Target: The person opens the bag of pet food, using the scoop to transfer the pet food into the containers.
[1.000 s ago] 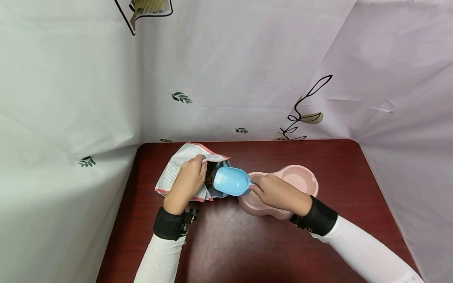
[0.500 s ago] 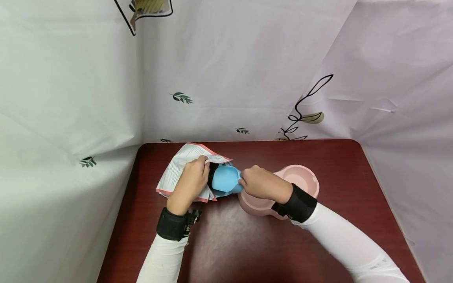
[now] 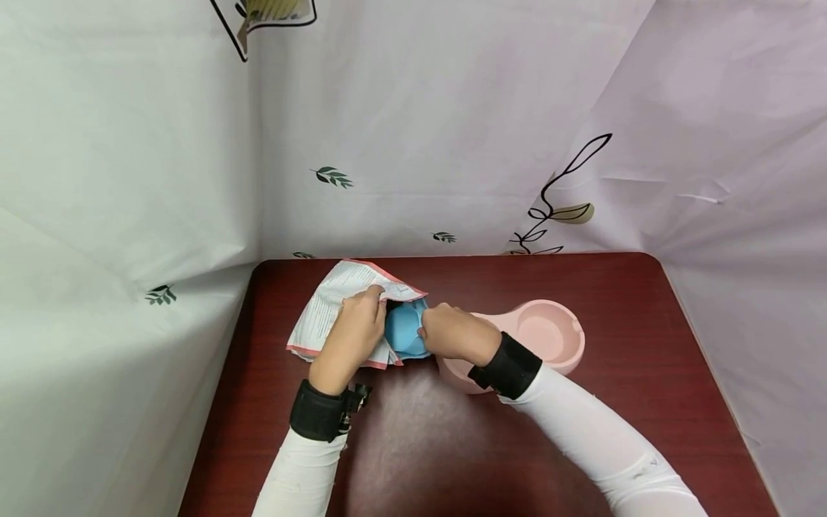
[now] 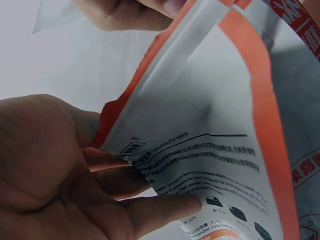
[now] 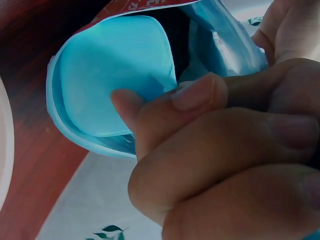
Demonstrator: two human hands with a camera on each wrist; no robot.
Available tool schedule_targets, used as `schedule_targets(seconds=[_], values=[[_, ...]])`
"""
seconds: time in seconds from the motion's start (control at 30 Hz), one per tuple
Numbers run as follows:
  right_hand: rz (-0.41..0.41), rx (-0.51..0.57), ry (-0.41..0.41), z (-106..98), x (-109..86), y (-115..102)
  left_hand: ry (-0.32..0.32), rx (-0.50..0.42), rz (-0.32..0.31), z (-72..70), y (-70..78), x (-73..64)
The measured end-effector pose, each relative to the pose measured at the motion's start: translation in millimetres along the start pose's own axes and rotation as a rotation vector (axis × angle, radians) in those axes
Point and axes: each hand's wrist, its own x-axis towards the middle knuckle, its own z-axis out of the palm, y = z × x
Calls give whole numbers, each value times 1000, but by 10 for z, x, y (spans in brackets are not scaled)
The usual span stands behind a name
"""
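Note:
A white bag with red edging and printed text (image 3: pixel 326 300) lies on its side at the table's back left, its mouth facing right. My left hand (image 3: pixel 354 327) pinches the upper edge of that mouth; in the left wrist view the thumb and fingers (image 4: pixel 160 212) lie on both sides of the printed panel. With curled fingers, my right hand (image 3: pixel 457 334) grips the handle of a light blue scoop (image 3: pixel 403 332). The scoop's bowl (image 5: pixel 115 70) sits inside the bag's opening, framed by the blue inner lining (image 5: pixel 235 45). Its front end and the bag's contents are hidden.
A pink double pet bowl (image 3: pixel 545 332) stands right of the bag, its left basin partly covered by my right hand and wrist. The dark red table (image 3: pixel 620 431) meets white patterned cloth (image 3: pixel 420 129) at its back and sides.
My right hand has moved left with the scoop, from in front of the bag's mouth to inside it, and the scoop has tilted. The left hand keeps its hold on the bag, shifting slightly right.

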Motion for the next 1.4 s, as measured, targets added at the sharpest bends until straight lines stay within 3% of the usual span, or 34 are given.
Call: schedule_targets(seconds=[0.23, 0.47, 0.67, 0.9, 1.4], values=[[-17, 29, 59, 101, 102, 50, -5, -1, 14, 11, 34, -5], [-1, 115, 68, 241, 151, 90, 0, -7, 23, 24, 42, -20], [-45, 113, 147, 403, 199, 115, -10, -14, 17, 25, 38, -23], [-44, 246, 207, 496, 210, 153, 12, -13, 21, 14, 23, -12], [-50, 355, 219, 577, 199, 271, -25, -34, -29, -49, -63, 15]])
